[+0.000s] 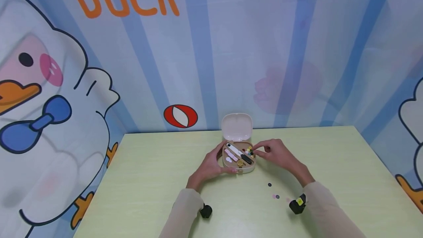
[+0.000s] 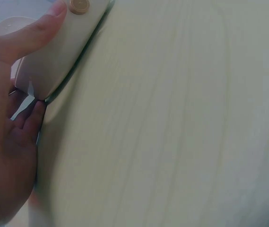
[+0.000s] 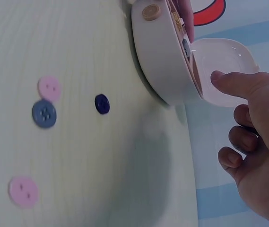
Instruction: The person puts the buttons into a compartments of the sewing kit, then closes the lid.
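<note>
A small cream box [image 1: 245,170] stands on the table with its lid [image 1: 237,127] raised behind it. Inside lie a white-and-black tool [image 1: 235,150], pink items [image 1: 231,155], a gold round piece [image 1: 239,163] and small colourful pieces [image 1: 249,151]. The left hand [image 1: 210,164] grips the box's left side, its thumb along the front near a round clasp [image 2: 79,5]. The right hand [image 1: 276,152] is at the box's right edge, thumb and index finger extended toward the colourful pieces, other fingers curled in the right wrist view; whether the fingertips hold anything cannot be told.
On the table [image 1: 148,179], nearer the person and right of the box, lie a dark blue button [image 3: 102,104], a grey-blue button [image 3: 44,113] touching a pink button [image 3: 49,88], and another pink button [image 3: 23,191]. A printed curtain [image 1: 231,47] hangs behind.
</note>
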`<state>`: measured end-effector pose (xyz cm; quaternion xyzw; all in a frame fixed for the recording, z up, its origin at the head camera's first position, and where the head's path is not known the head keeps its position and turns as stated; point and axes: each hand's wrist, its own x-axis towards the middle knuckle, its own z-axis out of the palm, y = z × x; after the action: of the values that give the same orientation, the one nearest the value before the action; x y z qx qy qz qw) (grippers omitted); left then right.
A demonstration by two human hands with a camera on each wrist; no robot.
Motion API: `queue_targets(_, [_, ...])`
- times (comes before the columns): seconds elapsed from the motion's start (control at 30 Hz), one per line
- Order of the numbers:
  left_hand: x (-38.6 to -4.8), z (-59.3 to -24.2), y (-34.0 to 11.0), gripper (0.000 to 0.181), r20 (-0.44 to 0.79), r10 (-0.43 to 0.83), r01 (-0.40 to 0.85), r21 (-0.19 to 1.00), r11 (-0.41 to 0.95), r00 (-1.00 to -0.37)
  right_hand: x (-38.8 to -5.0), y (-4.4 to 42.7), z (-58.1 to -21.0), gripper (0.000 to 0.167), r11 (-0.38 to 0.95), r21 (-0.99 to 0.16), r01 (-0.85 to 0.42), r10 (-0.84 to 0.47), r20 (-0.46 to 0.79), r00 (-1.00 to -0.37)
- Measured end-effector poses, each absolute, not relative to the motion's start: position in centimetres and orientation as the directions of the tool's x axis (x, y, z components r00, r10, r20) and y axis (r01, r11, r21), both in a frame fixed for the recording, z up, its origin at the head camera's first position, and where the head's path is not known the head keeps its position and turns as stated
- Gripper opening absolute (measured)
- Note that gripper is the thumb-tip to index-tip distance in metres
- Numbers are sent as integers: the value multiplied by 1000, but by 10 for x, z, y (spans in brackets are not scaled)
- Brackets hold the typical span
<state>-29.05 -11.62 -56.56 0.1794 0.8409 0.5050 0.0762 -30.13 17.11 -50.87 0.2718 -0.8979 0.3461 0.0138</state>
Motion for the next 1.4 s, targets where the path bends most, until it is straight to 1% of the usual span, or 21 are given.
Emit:
queue_targets(0.37, [-290, -567, -116, 118, 52, 376, 222, 876, 427, -925, -276, 198, -502, 17, 609, -618, -498, -514, 172, -841])
queue_targets(0.6, [-289, -566, -116, 117, 49, 376, 223, 873, 433, -925, -261, 213, -510, 17, 583, -636, -506, -554, 144, -820])
queue_targets(0.77, [-289, -566, -116, 118, 45, 374, 218, 874, 434, -926, -252, 220, -520, 19, 578, -651, -492, -587, 88, -805])
queue_targets(0.97, [-291, -568, -116, 118, 45, 371, 217, 872, 438, -928, -243, 224, -529, 21, 562, -689, -457, -614, 24, -789])
queue_targets(1.2, [-292, -568, -117, 117, 51, 369, 223, 870, 440, -928, -239, 221, -536, 22, 531, -709, -464, -647, 14, -763])
queue_targets(1.4, [-291, -567, -117, 117, 49, 374, 221, 873, 434, -926, -238, 219, -540, 17, 499, -733, -462, -662, 21, -749])
